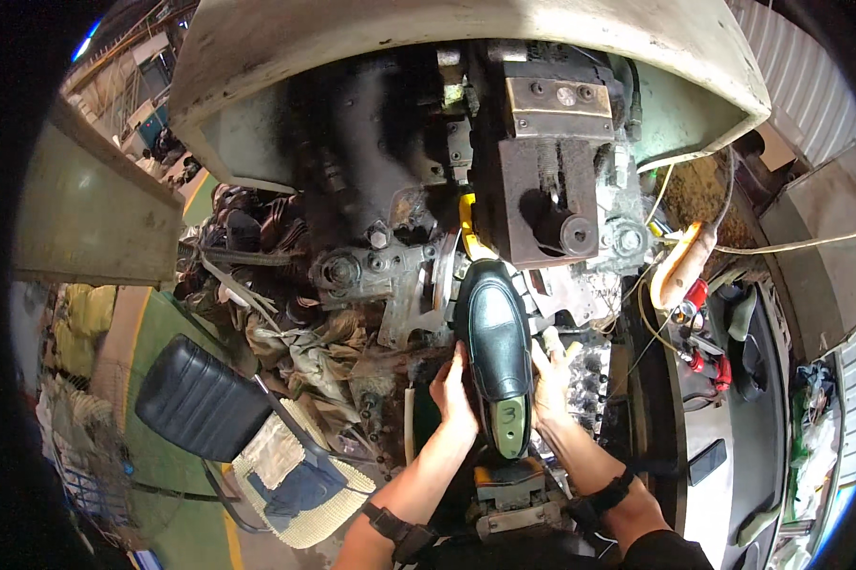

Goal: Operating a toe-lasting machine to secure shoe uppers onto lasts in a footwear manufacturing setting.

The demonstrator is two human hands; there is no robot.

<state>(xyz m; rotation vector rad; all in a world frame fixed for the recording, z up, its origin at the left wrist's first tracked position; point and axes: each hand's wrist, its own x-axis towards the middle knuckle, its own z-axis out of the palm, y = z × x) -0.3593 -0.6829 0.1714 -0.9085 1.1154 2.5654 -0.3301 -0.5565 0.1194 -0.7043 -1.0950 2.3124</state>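
A black leather shoe (493, 318) on a green shoe last (509, 429) points toe-first into the machine, its vamp facing up. My left hand (455, 394) grips its left side, the fingers partly hidden beneath it. On the opposite side my right hand (550, 385) holds the shoe, thumb along its edge. The bare heel end of the last points toward me, above a metal support block (513, 494). Just beyond the toe is a yellow curved part (471, 231) of the machine. The shoe's underside is hidden.
A dark machine head (549, 199) hangs just beyond the shoe, under a wide pale hood (466, 24). At left stands a black-backed chair (205, 397). A lamp (686, 264) on a cable, a phone (707, 462) and red-handled tools (708, 366) are at right.
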